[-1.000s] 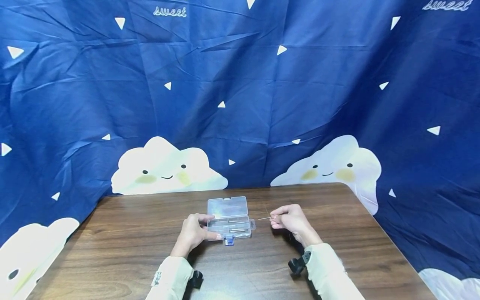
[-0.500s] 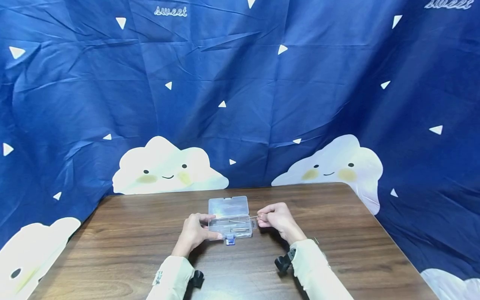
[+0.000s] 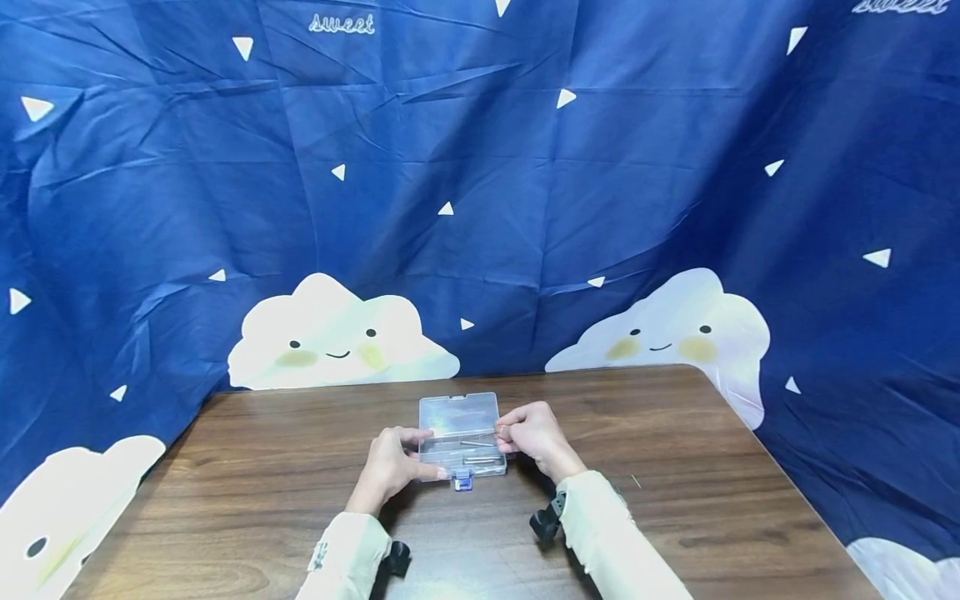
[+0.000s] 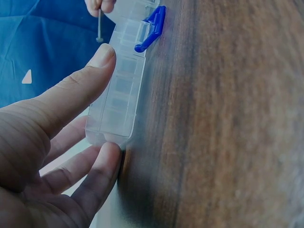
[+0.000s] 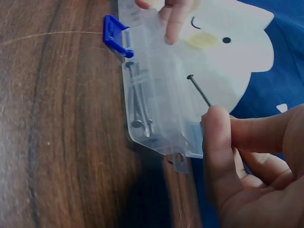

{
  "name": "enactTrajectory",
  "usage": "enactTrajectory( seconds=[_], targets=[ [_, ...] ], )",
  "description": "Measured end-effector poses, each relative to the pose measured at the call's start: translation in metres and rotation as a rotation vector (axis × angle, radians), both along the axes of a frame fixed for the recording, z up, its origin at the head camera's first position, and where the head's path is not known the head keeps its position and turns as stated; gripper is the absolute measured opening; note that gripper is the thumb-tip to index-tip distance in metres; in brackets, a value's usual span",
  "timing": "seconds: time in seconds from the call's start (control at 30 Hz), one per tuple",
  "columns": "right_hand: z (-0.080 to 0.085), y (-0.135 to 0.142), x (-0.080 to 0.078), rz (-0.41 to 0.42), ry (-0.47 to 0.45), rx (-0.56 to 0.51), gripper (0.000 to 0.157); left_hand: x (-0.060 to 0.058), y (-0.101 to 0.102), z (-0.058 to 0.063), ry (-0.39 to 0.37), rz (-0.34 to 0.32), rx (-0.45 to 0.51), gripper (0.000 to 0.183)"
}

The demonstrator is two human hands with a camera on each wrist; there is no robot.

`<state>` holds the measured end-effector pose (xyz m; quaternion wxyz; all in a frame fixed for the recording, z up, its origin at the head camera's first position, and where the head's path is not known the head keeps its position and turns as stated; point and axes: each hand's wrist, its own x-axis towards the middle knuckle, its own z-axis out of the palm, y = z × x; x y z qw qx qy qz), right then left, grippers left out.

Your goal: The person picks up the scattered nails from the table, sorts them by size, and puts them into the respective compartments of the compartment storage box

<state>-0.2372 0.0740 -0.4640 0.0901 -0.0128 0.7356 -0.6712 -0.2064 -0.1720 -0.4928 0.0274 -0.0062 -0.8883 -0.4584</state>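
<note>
Firstly, one blue backdrop [image 3: 480, 167] behind one wood-grain table [image 3: 465, 550] bearing one clear box [image 3: 446, 458], lid [image 3: 459, 414] opened to the far side. Next, left hand [image 3: 393, 462] clasping the box's left end between thumb and fingers; right hand [image 3: 534, 433], pinching, masking its far right corner in the head view. Lastly, blue front latch [image 3: 462, 481], loose nails [image 5: 138, 95] in the box's right half, one held nail [image 5: 199, 90] between right thumb and forefinger at the right end.

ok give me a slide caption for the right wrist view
Right hand pinches a nail near a clear box holding other nails.
</note>
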Motion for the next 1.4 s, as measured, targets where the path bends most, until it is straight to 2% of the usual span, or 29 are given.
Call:
enactTrajectory(
  seconds=[0.13, 0.33, 0.4, 0.7, 0.9, 1.1, 1.4],
  targets=[
    [0.000, -0.005, 0.001, -0.008, 0.021, 0.080, 0.015, 0.000, 0.002, -0.001, -0.011, 0.002, -0.002, 0.066],
    [0.000, -0.015, 0.000, -0.017, 0.119, 0.266, 0.008, 0.000, 0.002, 0.000, -0.002, 0.009, -0.002, 0.065],
    [0.000, -0.018, -0.001, -0.007, 0.137, 0.297, 0.008, 0.000, 0.002, 0.000, 0.002, 0.010, -0.002, 0.065],
    [0.001, -0.018, -0.001, 0.009, 0.180, 0.351, 0.011, 0.000, 0.002, 0.000, -0.006, 0.012, -0.016, 0.065],
    [0.007, -0.008, -0.001, -0.010, 0.133, 0.314, 0.009, 0.000, 0.000, 0.001, 0.003, 0.005, -0.021, 0.065],
    [0.011, 0.005, 0.002, 0.023, 0.108, 0.270, 0.008, 0.000, -0.001, 0.003, -0.003, 0.016, -0.014, 0.066],
    [0.011, 0.029, 0.008, 0.039, 0.136, 0.377, 0.008, 0.002, 0.000, 0.002, -0.010, 0.019, -0.006, 0.066]
  ],
)
